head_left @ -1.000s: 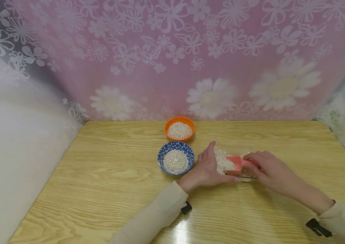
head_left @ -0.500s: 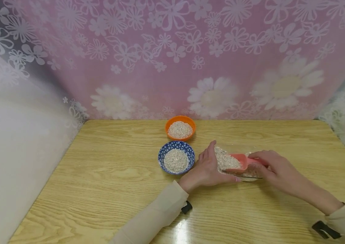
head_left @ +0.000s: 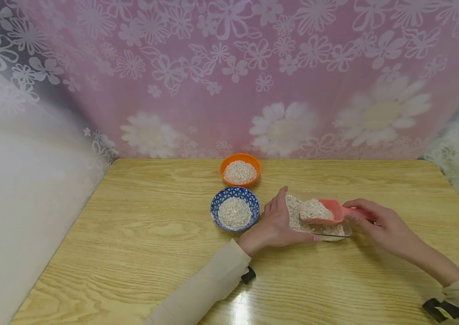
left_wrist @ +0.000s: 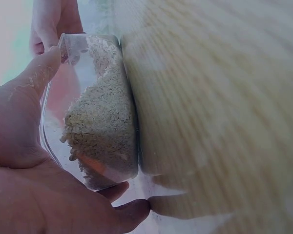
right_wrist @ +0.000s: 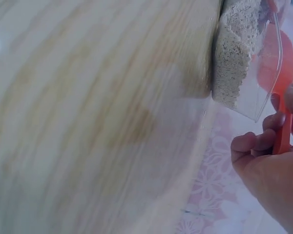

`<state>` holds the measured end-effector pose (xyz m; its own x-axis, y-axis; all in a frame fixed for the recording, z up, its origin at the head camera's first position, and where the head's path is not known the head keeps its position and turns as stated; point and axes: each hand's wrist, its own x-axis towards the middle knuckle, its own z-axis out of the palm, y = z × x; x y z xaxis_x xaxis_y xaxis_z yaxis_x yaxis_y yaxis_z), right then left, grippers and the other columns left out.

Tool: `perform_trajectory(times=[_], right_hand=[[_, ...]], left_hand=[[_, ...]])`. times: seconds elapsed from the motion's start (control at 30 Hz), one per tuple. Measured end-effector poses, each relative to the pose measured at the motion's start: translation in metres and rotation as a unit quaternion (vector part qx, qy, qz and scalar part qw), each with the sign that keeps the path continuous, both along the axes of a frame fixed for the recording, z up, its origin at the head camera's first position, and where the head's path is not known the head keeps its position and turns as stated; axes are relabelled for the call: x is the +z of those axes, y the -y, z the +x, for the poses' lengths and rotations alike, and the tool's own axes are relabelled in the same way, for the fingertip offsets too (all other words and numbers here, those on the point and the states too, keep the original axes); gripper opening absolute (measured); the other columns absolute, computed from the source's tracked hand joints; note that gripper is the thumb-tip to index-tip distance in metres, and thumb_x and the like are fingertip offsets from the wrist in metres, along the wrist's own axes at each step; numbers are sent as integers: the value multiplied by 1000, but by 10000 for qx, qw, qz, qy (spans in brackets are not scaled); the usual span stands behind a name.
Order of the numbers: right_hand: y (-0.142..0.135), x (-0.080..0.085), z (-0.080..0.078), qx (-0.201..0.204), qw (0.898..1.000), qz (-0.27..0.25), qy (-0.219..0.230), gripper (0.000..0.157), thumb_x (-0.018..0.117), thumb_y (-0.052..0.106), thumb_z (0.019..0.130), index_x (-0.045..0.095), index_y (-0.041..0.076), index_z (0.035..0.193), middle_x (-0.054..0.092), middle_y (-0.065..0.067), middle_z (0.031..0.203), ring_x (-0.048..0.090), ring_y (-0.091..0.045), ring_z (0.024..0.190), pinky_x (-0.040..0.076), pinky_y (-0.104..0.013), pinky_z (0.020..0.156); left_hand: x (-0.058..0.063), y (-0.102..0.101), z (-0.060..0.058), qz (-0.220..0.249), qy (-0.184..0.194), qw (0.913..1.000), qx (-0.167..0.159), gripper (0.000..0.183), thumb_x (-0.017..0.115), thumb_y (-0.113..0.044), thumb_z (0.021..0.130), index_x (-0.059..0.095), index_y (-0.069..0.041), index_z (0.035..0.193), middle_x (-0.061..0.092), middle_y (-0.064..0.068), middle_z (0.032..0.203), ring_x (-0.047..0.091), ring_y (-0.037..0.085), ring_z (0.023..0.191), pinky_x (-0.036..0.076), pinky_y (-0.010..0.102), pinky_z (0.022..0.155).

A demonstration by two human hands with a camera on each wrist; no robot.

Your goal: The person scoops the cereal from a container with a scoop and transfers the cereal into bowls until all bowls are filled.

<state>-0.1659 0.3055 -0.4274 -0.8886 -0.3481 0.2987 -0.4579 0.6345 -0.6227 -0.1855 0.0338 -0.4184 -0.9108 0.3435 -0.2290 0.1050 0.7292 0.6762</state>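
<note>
In the head view my right hand (head_left: 383, 225) grips the handle of a pink scoop (head_left: 336, 211), heaped with pale oat-like flakes. The scoop is over a clear rectangular container (head_left: 347, 231) partly filled with the same flakes. My left hand (head_left: 271, 225) holds the container's left end, its thumb along the near side. In the left wrist view, that thumb (left_wrist: 44, 68) lies at the rim of the container (left_wrist: 78, 44), with fingers around its end. The right wrist view has curled fingers (right_wrist: 271, 134) around the scoop's handle (right_wrist: 284, 126).
A blue-and-white patterned bowl (head_left: 218, 198) of flakes stands just left of my left hand. Behind it is an orange bowl (head_left: 255, 163), also holding flakes. The wooden table (head_left: 152, 253) ends at a pink floral curtain (head_left: 197, 90) at the back.
The scoop has risen out of the flakes, now heaped, and shifted slightly right with my right hand. My left hand has stayed on the container.
</note>
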Motion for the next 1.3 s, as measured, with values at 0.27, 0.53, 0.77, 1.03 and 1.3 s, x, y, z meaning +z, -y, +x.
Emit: perform_trajectory(times=[0.27,0.53,0.77,1.03,1.3], right_hand=[[0,4,-2,-218,9966,-798,35,24,61,-2,100,66,3,122,70,23,95,60,-3,69,42,-21,56],[10,5,1,-512,9895,-1305,358,22,57,4,104,65,4,124,59,7,79,45,-11,60,36,-29,50],[12,8,2,-614,9891,-1293,343,21,56,6,105,65,7,124,56,6,75,43,-11,57,35,-30,49],[18,14,0,-553,9879,-1441,170,23,57,3,104,65,8,125,55,12,74,40,-12,53,31,-30,46],[32,22,-3,-579,9888,-1370,-137,21,61,1,101,66,3,120,57,16,74,41,-8,56,33,-28,47]], left_hand=[[3,-1,-2,-53,-60,10000,7,134,86,-64,71,-1,-26,165,28,5,168,30,28,154,38,48,120],[8,2,-1,-106,-133,9998,-38,134,84,-65,72,-3,-24,166,21,5,170,26,28,156,37,48,121],[30,16,6,302,-388,9987,-105,120,80,-61,81,4,-25,166,17,7,170,26,28,156,40,51,118],[37,57,8,719,-783,9943,-46,102,75,-59,87,15,-32,164,22,1,169,31,24,154,39,52,119],[26,107,5,892,-1458,9852,79,95,76,-58,87,27,-26,161,34,-2,164,36,23,150,38,51,119]])
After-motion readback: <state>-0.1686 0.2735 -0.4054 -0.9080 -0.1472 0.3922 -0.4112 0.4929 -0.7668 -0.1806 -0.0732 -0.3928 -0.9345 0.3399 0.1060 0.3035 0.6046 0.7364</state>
